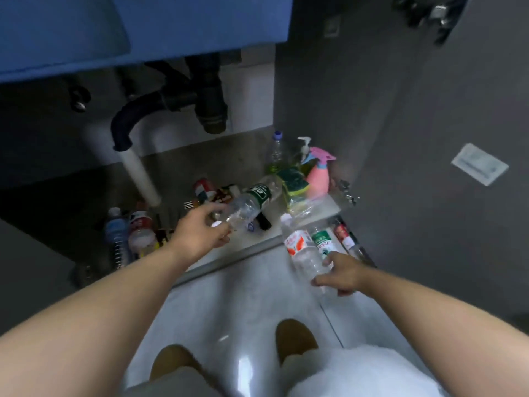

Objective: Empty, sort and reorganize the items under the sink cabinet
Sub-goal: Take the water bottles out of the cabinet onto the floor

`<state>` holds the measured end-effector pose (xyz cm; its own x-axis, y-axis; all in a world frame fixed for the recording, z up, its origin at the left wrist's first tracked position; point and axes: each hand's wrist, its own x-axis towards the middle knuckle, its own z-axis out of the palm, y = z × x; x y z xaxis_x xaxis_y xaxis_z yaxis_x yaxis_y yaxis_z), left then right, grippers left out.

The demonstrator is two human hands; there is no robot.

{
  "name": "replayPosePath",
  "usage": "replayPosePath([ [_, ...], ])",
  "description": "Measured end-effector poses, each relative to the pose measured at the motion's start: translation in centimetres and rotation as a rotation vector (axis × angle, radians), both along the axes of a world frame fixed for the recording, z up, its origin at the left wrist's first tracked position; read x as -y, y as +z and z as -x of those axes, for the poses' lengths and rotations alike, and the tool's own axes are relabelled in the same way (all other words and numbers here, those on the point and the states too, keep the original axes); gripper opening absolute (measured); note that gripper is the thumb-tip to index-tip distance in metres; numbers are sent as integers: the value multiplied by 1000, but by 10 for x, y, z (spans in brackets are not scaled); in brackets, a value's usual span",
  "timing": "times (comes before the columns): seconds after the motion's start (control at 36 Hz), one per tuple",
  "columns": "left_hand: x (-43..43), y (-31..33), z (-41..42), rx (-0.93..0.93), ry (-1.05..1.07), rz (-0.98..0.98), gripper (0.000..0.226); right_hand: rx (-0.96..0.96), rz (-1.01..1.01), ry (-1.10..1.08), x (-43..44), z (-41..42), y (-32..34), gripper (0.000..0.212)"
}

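Note:
My left hand [201, 232] grips the neck end of a clear plastic bottle with a dark green label [252, 200], holding it tilted over the front of the open sink cabinet. My right hand [342, 272] holds the bottom of a clear bottle with a red and white label [299, 249], on the floor just outside the cabinet. Beside it lie a green-labelled bottle [322, 239] and a red-labelled bottle [343, 234]. Inside the cabinet, at the right, stand a pink spray bottle [317, 174], a pump bottle [305, 150], a bottle of yellow liquid [274, 156] and green-yellow sponges [293, 181].
A black drain pipe [171, 101] and a white pipe [140, 173] hang down inside the cabinet. Bottles [117, 233] and small clutter lie at the cabinet's left front. The grey door [429, 138] stands open on the right. My brown shoes [294, 338] rest on the pale tiled floor.

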<state>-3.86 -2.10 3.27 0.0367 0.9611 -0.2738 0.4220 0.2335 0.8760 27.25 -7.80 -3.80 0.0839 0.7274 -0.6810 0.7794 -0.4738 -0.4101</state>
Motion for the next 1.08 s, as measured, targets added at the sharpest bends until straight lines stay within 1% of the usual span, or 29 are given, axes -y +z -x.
replayPosePath([
  [0.08,7,-1,-28,32,-59,51,38,103,-18,-17,23,-21,-28,59],
  [0.14,8,-1,-40,18,-96,89,37,205,-45,20,30,-25,-45,56],
  [0.17,6,-2,-44,21,-105,112,35,251,-59,31,31,-25,-54,58],
  [0.22,2,-5,-51,39,-113,160,30,306,-77,10,30,-21,-72,73],
  [0.28,-3,-11,-55,31,-116,193,24,332,-98,-14,25,-13,-87,79],
  [0.33,-9,-21,-57,19,-108,228,20,346,-121,-39,19,-5,-100,76],
  [0.42,-19,-35,-56,28,-97,330,17,374,-136,-78,9,5,-117,72],
  [0.53,-33,-49,-52,-4,-190,436,14,417,-151,-113,-2,10,-133,69],
  [0.58,-39,-55,-53,-45,-239,452,13,442,-171,-116,-8,9,-138,70],
  [0.67,-45,-63,-56,-69,-248,430,12,476,-179,-120,-13,2,-145,75],
  [0.78,-43,-71,-58,-74,-261,424,14,477,-168,-146,-18,-14,-151,77],
  [0.86,-38,-75,-59,-94,-293,437,16,443,-145,-164,-21,-23,-155,84],
  [0.94,-33,-77,-60,-123,-328,438,16,388,-114,-247,-21,-29,-157,88],
  [1.0,-30,-78,-61,-145,-357,439,16,333,-89,-306,-20,-31,-158,86],
  [1.08,-27,-79,-61,-171,-393,437,19,292,-76,-365,-17,-32,-159,76],
])
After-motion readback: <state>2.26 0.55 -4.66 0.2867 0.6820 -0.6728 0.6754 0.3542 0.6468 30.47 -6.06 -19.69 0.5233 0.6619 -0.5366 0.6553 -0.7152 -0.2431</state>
